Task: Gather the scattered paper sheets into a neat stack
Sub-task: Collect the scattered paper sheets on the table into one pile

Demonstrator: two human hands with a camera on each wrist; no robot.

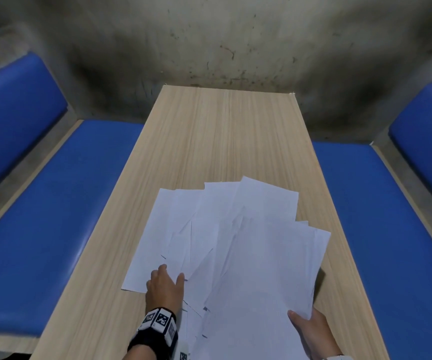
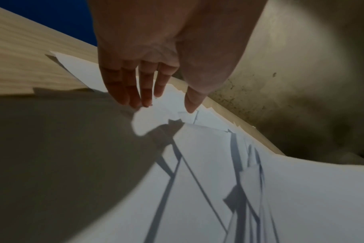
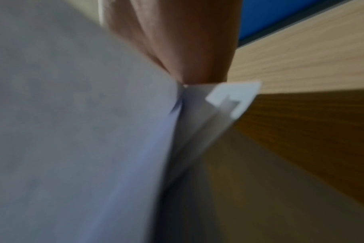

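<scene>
On the wooden table [image 1: 222, 131], white paper sheets [image 1: 225, 229] fanned out in a loose, overlapping pile, corners pointing different ways, at the near end between both hands. Left hand [image 1: 164, 287] lying flat on the left part of the pile, fingers [image 2: 123, 92] straight and close together, thumb held a little apart, tips touching the paper; not curled round anything. Beyond these fingertips, more sheets spreading toward the far end of the table; to their left, bare wood. On the left wrist, a dark band with black-and-white square markers [image 1: 161, 320].

Right hand [image 1: 313, 333] at the near right corner of the pile, thumb on top of the sheets, other fingers hidden under the paper, so pinching the edge of several sheets. In the right wrist view, very blurred, paper edges [image 3: 229, 98] meeting the fingertips, slightly lifted from the table. Blue padded benches [image 1: 53, 203] on both sides, a stained grey wall [image 1: 222, 40] behind.
</scene>
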